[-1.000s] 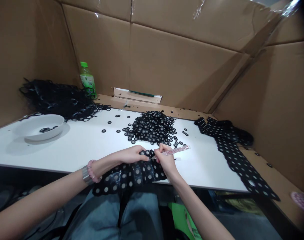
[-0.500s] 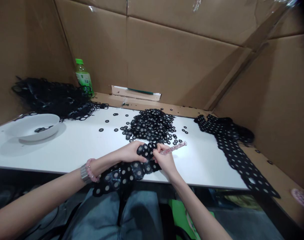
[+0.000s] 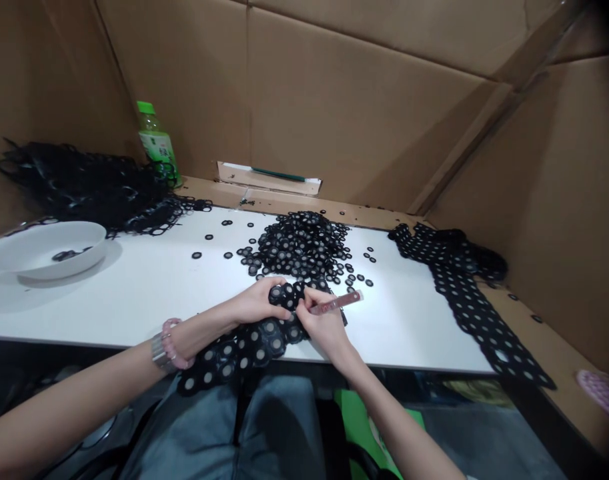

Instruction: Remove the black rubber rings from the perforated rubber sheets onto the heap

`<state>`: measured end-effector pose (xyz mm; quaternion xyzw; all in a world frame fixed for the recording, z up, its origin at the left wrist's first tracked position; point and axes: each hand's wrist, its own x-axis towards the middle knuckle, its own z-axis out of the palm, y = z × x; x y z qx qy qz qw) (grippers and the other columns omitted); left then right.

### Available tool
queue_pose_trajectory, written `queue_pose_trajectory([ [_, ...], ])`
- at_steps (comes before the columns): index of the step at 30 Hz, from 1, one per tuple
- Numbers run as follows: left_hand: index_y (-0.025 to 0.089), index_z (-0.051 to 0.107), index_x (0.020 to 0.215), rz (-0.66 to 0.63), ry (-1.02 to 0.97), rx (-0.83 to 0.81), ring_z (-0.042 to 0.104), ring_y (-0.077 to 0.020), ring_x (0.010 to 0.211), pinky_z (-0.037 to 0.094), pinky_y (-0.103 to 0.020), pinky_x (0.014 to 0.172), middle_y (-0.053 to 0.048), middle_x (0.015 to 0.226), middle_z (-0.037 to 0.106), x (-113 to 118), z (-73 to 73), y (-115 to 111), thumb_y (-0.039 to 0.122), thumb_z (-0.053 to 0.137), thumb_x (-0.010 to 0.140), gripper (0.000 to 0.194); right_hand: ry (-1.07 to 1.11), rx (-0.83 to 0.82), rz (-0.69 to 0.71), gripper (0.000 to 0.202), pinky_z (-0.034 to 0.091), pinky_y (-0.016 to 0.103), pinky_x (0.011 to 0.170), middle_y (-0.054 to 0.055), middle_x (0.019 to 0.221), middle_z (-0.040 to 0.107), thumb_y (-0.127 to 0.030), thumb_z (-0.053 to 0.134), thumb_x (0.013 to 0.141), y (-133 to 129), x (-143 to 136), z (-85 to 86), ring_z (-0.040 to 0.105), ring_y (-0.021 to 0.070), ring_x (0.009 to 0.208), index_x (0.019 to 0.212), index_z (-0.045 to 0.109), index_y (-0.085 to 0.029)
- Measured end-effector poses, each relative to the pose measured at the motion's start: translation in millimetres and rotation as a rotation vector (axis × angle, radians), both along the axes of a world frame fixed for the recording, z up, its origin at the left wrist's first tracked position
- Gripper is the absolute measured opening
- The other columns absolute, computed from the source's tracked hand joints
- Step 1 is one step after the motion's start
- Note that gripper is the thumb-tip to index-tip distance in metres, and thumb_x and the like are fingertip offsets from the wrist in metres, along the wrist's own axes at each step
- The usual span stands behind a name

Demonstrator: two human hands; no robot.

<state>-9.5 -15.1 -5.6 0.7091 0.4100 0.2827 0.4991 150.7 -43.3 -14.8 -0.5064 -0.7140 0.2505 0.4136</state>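
My left hand (image 3: pixel 254 303) is closed on a black sheet (image 3: pixel 231 351) dotted with pale round spots, thumb in front and fingers behind its folded upper part. The sheet trails down to the left over the table's front edge, above my lap. In a pinch, my right hand (image 3: pixel 329 331) grips a slim pen-like tool (image 3: pixel 340 302) with a reddish, clear-ended shaft sticking out to the right. Its working tip is hidden at the sheet, close to my left thumb. Just beyond both hands lies a pile of small black discs (image 3: pixel 301 247) with pale centres.
A white bowl (image 3: pixel 91 250) with a few dark pieces stands at left. Behind it are a heap of black scrap (image 3: pixel 79 187) and a green-capped bottle (image 3: pixel 157 147). Another dotted black sheet (image 3: pixel 471 300) runs along the right side. Cardboard walls (image 3: pixel 334 100) enclose the white table (image 3: pixel 399 333).
The view has shifted slightly. The tool in my right hand has turned a little, and more of the sheet shows behind and right of that hand. Both hands keep their hold.
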Motion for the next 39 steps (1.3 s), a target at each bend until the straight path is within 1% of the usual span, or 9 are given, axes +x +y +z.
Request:
queue_pose_trajectory([
  [3, 0.015, 0.052, 0.082, -0.037, 0.024, -0.014, 0.053, -0.0158, 0.076, 0.043, -0.025, 0.069, 0.001, 0.079, 0.056, -2, 0.3, 4, 0.025, 0.067, 0.059, 0.030, -0.025, 0.023, 0.006, 0.029, 0.024, 0.025, 0.048, -0.007, 0.043, 0.028, -0.013, 0.044, 0.067, 1, -1, 0.5, 0.030, 0.0088, 0.043, 0.049, 0.023, -0.020],
  [5, 0.015, 0.052, 0.090, -0.034, 0.151, 0.086, 0.054, -0.0195, 0.085, 0.043, -0.028, 0.076, -0.003, 0.091, 0.059, -5, 4.3, 3, 0.030, 0.068, 0.061, 0.036, 0.079, -0.044, -0.009, 0.028, 0.025, 0.024, 0.046, -0.007, 0.043, 0.030, -0.014, 0.046, 0.066, 3, 1, -0.2, 0.032, 0.0088, 0.043, 0.048, 0.025, -0.021],
  [10, 0.018, 0.049, 0.108, 0.103, 0.576, 0.618, 0.052, -0.0246, 0.097, 0.039, -0.035, 0.083, -0.009, 0.106, 0.059, -4, 29.0, -29, 0.040, 0.058, 0.075, 0.041, 0.553, -0.274, -0.067, 0.028, 0.022, 0.020, 0.037, -0.010, 0.037, 0.034, -0.021, 0.052, 0.068, 8, 8, -2.9, 0.035, 0.0073, 0.034, 0.052, 0.028, -0.022],
  [13, 0.018, 0.053, 0.101, -0.104, 0.643, 0.857, 0.053, -0.0249, 0.095, 0.040, -0.035, 0.078, -0.009, 0.104, 0.059, 3, 36.1, -53, 0.040, 0.056, 0.078, 0.032, 0.689, -0.310, -0.079, 0.031, 0.019, 0.018, 0.034, -0.011, 0.037, 0.035, -0.027, 0.055, 0.069, 3, 12, -2.9, 0.033, 0.0056, 0.031, 0.052, 0.029, -0.022],
  [15, 0.018, 0.055, 0.093, -0.227, 0.704, 0.835, 0.054, -0.0243, 0.088, 0.041, -0.034, 0.073, -0.007, 0.097, 0.059, 6, 33.6, -59, 0.040, 0.061, 0.074, 0.029, 0.627, -0.328, -0.047, 0.032, 0.020, 0.018, 0.034, -0.010, 0.036, 0.038, -0.027, 0.056, 0.069, -1, 13, -2.6, 0.034, 0.0057, 0.031, 0.051, 0.031, -0.021],
  [22, 0.020, 0.056, 0.095, -0.301, 0.689, 0.667, 0.057, -0.0175, 0.082, 0.044, -0.025, 0.067, -0.002, 0.095, 0.057, 1, 27.8, -44, 0.026, 0.061, 0.075, 0.021, 0.402, -0.322, -0.003, 0.030, 0.024, 0.018, 0.034, -0.010, 0.034, 0.033, -0.017, 0.050, 0.067, -4, 12, -3.2, 0.037, 0.0066, 0.031, 0.049, 0.027, -0.021],
  [27, 0.016, 0.055, 0.084, -0.325, 0.895, 0.939, 0.057, -0.0181, 0.072, 0.039, -0.026, 0.056, -0.004, 0.080, 0.058, 6, 24.1, -52, 0.000, 0.049, 0.070, 0.023, 0.367, -0.298, -0.022, 0.027, 0.026, 0.018, 0.036, -0.010, 0.035, 0.032, -0.013, 0.047, 0.063, -3, 11, -3.6, 0.039, 0.0073, 0.033, 0.048, 0.027, -0.022],
  [34, 0.016, 0.052, 0.077, -0.259, 0.798, 1.169, 0.053, -0.0153, 0.063, 0.034, -0.025, 0.050, -0.002, 0.068, 0.058, 1, 7.1, -50, 0.013, 0.045, 0.083, 0.010, 0.376, -0.289, -0.019, 0.027, 0.024, 0.019, 0.035, -0.010, 0.036, 0.032, -0.013, 0.046, 0.062, -4, 11, -4.2, 0.039, 0.0075, 0.034, 0.048, 0.025, -0.022],
  [39, 0.015, 0.052, 0.074, -0.257, 0.755, 1.290, 0.051, -0.0143, 0.058, 0.032, -0.026, 0.049, -0.002, 0.065, 0.057, 4, 8.6, -47, 0.006, 0.041, 0.083, 0.017, 0.340, -0.276, -0.018, 0.026, 0.026, 0.019, 0.038, -0.010, 0.038, 0.032, -0.014, 0.046, 0.063, -3, 12, -5.2, 0.038, 0.0076, 0.036, 0.049, 0.026, -0.022],
])
